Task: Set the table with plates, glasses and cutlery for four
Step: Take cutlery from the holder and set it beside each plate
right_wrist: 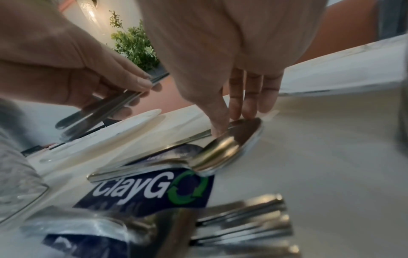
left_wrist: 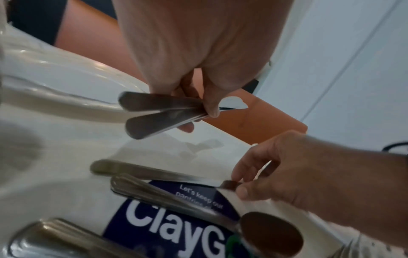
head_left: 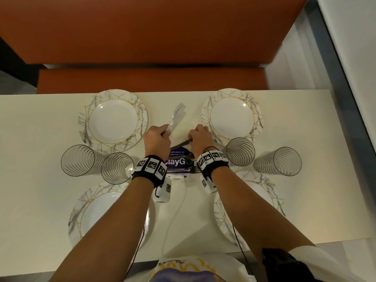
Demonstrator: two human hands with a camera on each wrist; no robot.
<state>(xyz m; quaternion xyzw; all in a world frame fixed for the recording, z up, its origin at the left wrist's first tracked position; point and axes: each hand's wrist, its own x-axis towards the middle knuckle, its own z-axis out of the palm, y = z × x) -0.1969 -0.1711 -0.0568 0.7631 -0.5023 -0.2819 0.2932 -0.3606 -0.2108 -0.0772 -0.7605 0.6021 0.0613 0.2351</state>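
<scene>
Left hand clenches a fanned bunch of knives, right hand pinches a spoon off the surface. That loose fan could slip and clatter onto a plate.

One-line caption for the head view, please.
Left hand holds a bunch of cutlery while right hand picks a spoon from the table.

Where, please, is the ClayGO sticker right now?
In the head view the sticker lies at the middle of the table, between the wrists, under loose cutlery.
</scene>
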